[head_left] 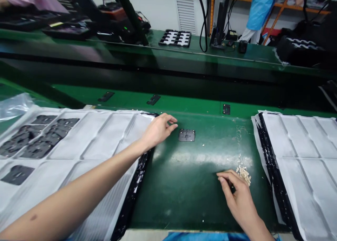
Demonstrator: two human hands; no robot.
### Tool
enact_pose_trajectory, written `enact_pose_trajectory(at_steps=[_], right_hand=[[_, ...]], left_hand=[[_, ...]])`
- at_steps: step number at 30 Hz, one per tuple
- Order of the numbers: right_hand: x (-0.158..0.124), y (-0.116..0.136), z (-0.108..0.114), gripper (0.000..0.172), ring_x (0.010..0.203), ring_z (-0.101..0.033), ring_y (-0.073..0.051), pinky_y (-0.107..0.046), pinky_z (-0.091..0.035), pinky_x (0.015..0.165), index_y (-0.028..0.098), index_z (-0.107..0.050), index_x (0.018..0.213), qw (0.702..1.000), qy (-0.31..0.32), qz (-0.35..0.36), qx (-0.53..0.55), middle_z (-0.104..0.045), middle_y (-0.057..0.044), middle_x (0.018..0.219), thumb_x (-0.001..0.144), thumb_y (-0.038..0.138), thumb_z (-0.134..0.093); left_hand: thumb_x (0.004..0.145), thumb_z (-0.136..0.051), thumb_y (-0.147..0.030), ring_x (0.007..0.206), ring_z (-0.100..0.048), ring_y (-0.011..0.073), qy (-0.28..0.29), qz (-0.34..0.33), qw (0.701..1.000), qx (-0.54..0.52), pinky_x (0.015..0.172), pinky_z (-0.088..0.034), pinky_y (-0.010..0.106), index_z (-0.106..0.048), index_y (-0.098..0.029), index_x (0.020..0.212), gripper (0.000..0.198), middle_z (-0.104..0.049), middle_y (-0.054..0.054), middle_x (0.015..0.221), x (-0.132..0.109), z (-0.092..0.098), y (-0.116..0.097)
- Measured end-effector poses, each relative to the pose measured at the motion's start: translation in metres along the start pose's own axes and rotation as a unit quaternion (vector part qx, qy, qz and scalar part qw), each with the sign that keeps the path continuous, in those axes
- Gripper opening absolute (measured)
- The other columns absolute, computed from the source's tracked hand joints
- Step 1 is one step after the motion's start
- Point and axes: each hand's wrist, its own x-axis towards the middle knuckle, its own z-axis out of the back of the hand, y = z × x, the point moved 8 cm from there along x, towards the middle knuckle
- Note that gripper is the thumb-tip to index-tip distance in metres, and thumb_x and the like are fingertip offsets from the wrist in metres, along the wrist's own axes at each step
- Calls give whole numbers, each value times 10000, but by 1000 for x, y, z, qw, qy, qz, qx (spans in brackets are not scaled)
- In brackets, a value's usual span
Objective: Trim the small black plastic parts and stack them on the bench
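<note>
My left hand reaches forward over the right edge of the left tray, fingers loosely curled and apart, holding nothing; its fingertips are just left of a small dark square part lying flat on the green mat. My right hand rests low on the mat, fingers curled in a pinch beside a small heap of pale crumbs; what it pinches is hidden. Several dark flat parts lie in the left tray's white pockets.
A second white-lined tray lies at the right. Three dark parts sit on the conveyor strip behind. A black tray, cables and equipment stand on the far bench. A person in a blue coat stands at back right.
</note>
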Motion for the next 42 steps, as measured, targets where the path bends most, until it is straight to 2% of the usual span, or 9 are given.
enact_pose_trajectory(at_steps=[3, 6, 11, 19, 26, 30, 33, 37, 42], right_hand=[[22, 18, -19, 340, 1135, -722, -288, -438, -587, 1004, 203, -743, 1248, 997, -9, 42, -59, -768, -134, 1204, 1042, 157, -476], [52, 30, -56, 491, 1471, -515, -333, -553, -431, 1219, 113, -619, 1461, 982, 43, 92, -161, -580, -187, 1559, 986, 80, -500], [62, 12, -84, 601, 1582, -351, -347, -650, -276, 1290, 72, -466, 1585, 951, 110, 124, -260, -423, -165, 1679, 994, 141, -551], [5, -43, -25, 620, 1541, -423, -388, -679, -354, 1242, 79, -481, 1589, 952, -69, 21, -296, -488, -188, 1634, 969, 88, -458], [-6, -34, 28, 492, 1188, -747, -285, -465, -634, 1026, 180, -633, 1474, 974, -189, 22, -127, -684, -183, 1433, 1038, 110, -417], [-3, -5, 52, 288, 999, -775, -255, -407, -658, 904, 186, -742, 1259, 969, -245, 40, -3, -754, -152, 1206, 1046, 214, -551], [4, 10, 60, 306, 804, -727, -179, -302, -632, 689, 197, -694, 1315, 965, -241, 0, 100, -715, -136, 1210, 1034, 278, -605], [10, 30, 54, 329, 586, -597, -109, -230, -512, 526, 205, -691, 1307, 958, -169, -17, 232, -714, -52, 964, 1025, 366, -632], [6, 42, 47, 267, 503, -485, -94, -221, -414, 485, 188, -764, 1059, 943, -142, -23, 301, -586, 27, 685, 1004, 430, -666]], left_hand=[[875, -678, -285, 963, -714, 292, -30, 44, 997, 54, 973, -524, 407, -756, -161, 1021, 207, -724, 118, 1139, 38, 24, 15], [908, -666, -318, 1263, -595, 423, -73, 112, 986, 102, 1066, -460, 514, -705, -92, 1202, 373, -618, 234, 1385, 79, 50, 33], [838, -790, -421, 1363, -472, 563, -77, 225, 963, 130, 1004, -470, 618, -651, 18, 1219, 597, -546, 381, 1429, 116, 62, 69], [971, -733, -371, 1078, -713, 256, -35, 241, 965, 100, 953, -573, 456, -711, -144, 1100, 262, -740, 95, 1157, 113, 56, 78], [973, -672, -367, 805, -709, 249, -12, 84, 996, 26, 768, -556, 360, -665, -134, 849, 265, -713, 27, 774, 81, 43, -23], [941, -622, -334, 684, -702, 200, 118, -63, 989, -57, 670, -510, 273, -663, -180, 846, 185, -759, 32, 757, 11, -10, -115], [953, -601, -428, 576, -648, 166, 251, -143, 946, -146, 587, -460, 238, -668, -196, 799, 287, -696, 3, 628, -57, -40, -170], [932, -631, -463, 506, -495, 130, 290, -150, 921, -215, 515, -351, 224, -616, -195, 690, 361, -543, -42, 537, -104, -44, -196], [953, -601, -395, 568, -406, 121, 222, -201, 935, -191, 534, -287, 238, -559, -188, 615, 398, -467, -36, 598, -124, -40, -200]])
